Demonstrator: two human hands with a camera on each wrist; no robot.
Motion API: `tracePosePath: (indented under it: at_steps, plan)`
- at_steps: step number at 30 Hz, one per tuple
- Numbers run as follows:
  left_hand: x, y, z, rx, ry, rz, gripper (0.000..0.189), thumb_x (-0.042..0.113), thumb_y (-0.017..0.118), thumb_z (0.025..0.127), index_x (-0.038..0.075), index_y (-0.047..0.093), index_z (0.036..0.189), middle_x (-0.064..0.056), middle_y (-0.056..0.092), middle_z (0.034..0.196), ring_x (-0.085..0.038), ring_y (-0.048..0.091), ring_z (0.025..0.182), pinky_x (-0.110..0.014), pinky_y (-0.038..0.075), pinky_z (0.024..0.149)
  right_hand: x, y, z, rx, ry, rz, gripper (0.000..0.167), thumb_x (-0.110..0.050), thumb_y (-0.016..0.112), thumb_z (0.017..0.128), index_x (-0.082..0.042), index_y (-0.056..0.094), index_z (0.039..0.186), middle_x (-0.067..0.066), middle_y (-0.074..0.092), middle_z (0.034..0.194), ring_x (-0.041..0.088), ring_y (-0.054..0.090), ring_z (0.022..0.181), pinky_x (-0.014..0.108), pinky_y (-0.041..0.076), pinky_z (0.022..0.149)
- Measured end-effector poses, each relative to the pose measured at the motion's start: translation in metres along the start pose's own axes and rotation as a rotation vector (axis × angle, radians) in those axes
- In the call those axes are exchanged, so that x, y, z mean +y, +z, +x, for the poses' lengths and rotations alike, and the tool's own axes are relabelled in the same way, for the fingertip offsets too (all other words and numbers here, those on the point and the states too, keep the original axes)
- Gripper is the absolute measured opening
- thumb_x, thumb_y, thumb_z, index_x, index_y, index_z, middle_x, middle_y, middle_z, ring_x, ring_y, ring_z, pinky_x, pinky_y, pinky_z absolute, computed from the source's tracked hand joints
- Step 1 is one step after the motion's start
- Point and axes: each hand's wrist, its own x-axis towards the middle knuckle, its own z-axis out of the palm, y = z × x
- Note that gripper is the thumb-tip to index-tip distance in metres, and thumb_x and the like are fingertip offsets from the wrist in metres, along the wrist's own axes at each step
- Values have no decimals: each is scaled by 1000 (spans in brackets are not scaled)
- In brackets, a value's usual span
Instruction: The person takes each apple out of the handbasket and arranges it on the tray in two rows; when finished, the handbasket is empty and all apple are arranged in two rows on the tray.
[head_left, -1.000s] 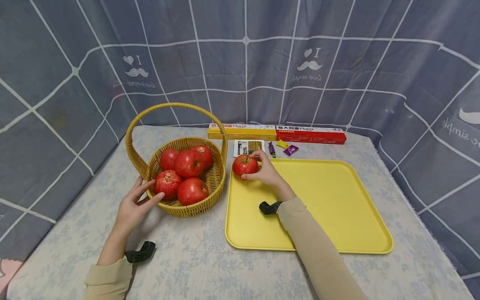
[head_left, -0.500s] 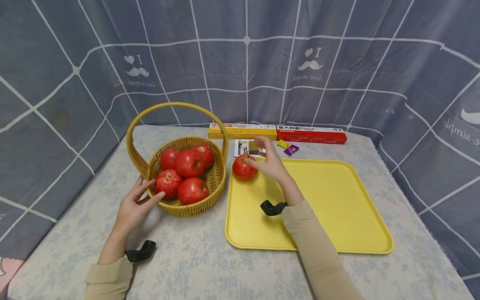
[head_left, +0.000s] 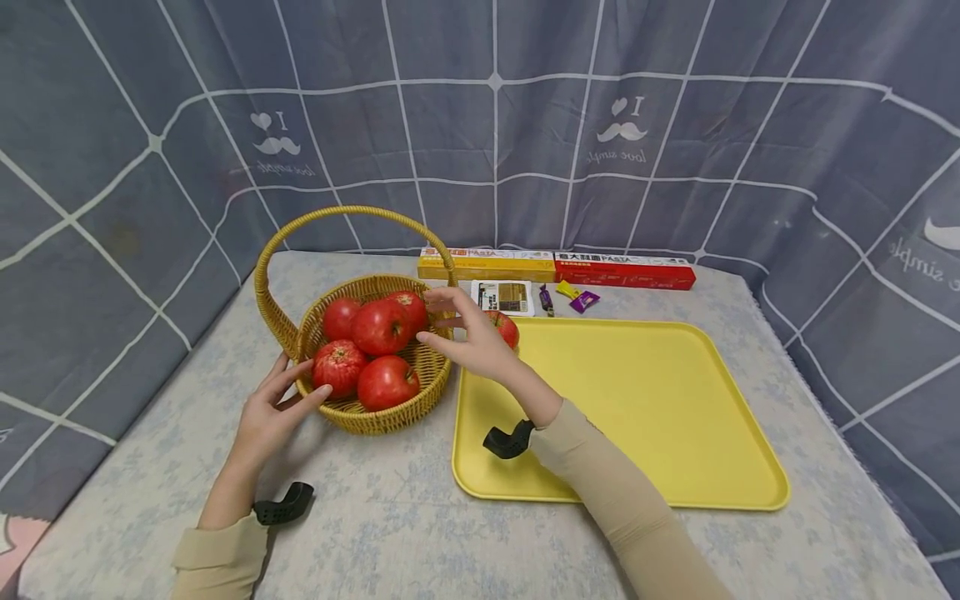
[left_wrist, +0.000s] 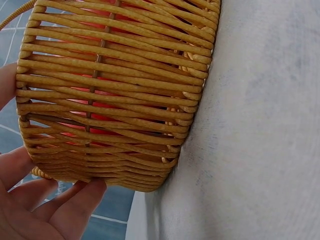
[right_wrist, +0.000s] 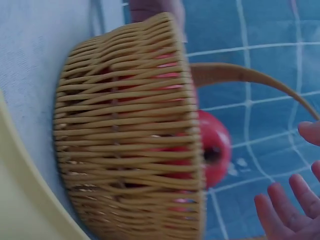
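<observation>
A wicker basket with a tall arched handle holds several red apples. My left hand holds the basket's near-left side, thumb over the rim and fingertips against the woven wall. Over the basket's right rim my right hand is held with fingers apart, nothing between them, close to the apple at the back right. In the right wrist view its spread fingers stand apart from an apple showing above the rim. Another apple, partly hidden behind my right hand, sits in the yellow tray's far-left corner.
The yellow tray lies right of the basket. Behind it are a yellow pasta box, a red pasta box, a flat packet and small wrapped candies. A blue-grey checked curtain hangs around the table.
My right hand has let go of the apple in the tray's corner and moved left to the basket's rim. The left hand and the basket have stayed put.
</observation>
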Motion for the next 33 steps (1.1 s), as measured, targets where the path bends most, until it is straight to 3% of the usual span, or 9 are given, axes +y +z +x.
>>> tracePosePath:
  at_steps: [6,11,17,21,26,33]
  plan:
    - [1,0,-1,-4,-1,3,58,22,68,88,-1,46,137,-14,9,155,-38,27,134,-5,41,83,36,17,19,-63,44,-14,58,-9,67,87,0,38,136,17,40,137,30,40,126,42,40,103]
    - [2,0,-2,-5,-2,-2,58,22,68,88,-1,46,137,-13,9,155,-37,27,134,-5,41,83,59,30,32,-118,110,-72,68,-22,71,85,-13,35,142,7,33,143,23,38,127,36,40,103]
    - [3,0,-2,-3,10,-7,58,21,68,88,-3,46,136,-15,10,155,-39,28,134,-4,40,82,64,44,38,-142,185,-160,77,-36,74,80,-26,32,144,4,27,146,18,37,127,39,40,101]
    - [3,0,-2,-1,15,-6,57,21,67,89,-3,46,136,-16,10,154,-39,28,133,-4,40,82,65,51,44,-155,176,-231,80,-39,75,79,-24,33,145,4,27,146,19,35,129,43,38,102]
    - [4,0,-2,2,21,-1,57,20,67,88,-3,47,135,-16,10,154,-39,29,133,-4,40,82,68,58,52,-170,167,-302,82,-39,76,77,-21,34,145,7,28,145,19,36,128,37,38,103]
    - [4,0,-3,-4,18,7,57,21,67,89,-3,47,136,-16,10,155,-39,29,133,-3,40,82,70,63,53,-92,168,-332,76,-33,78,77,-21,41,141,8,37,139,20,43,122,36,40,101]
